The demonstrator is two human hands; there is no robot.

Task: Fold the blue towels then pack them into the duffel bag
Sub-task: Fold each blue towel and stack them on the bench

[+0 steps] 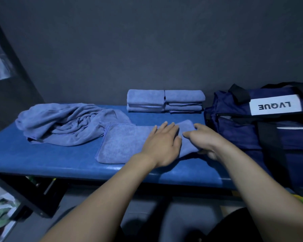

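A partly folded blue towel (122, 142) lies flat on the blue bench (42, 159) in front of me. My left hand (162, 143) presses flat on its right half, fingers straight. My right hand (202, 139) grips the towel's right end, with the thumb on top and the fingers curled under the edge. A heap of unfolded blue towels (65, 124) sits at the left of the bench. Two stacks of folded blue towels (165, 101) stand at the back against the wall. The navy duffel bag (255, 130) with a white label stands at the right, unzipped at the top.
A dark wall runs close behind the bench. The bench's black frame (19, 194) shows under its left end, with clutter on the floor at the lower left. The bench's front edge lies just below my wrists.
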